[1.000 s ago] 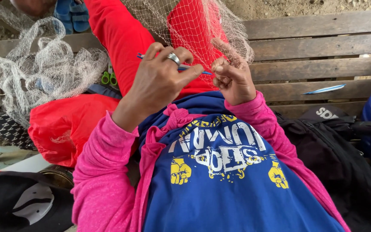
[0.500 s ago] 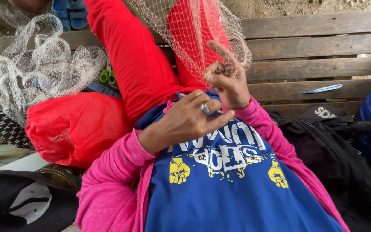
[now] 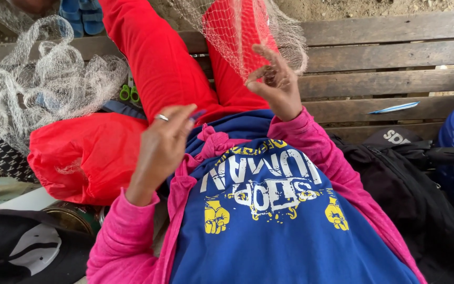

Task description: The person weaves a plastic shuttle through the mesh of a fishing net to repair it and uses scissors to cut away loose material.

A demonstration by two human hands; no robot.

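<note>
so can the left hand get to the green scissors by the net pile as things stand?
Probably yes. The left hand hovers over the red-trousered leg, and the green scissors lie just beyond on the bench, handles showing. Only the leg and loose net crowd them.

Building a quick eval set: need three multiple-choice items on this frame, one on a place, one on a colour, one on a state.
1. Where does the black cap lie?
A. lower left corner
B. on the bench slats
C. on the black bag

2. What colour are the trousers?
A. blue
B. red
C. green

3. What is the right hand doing?
A. resting flat on the lap
B. pinching the net
C. gripping the scissors

Key: 1 A, it sits at the lower left; 2 B, both legs are red; 3 B, raised fingers close on the mesh.
</note>
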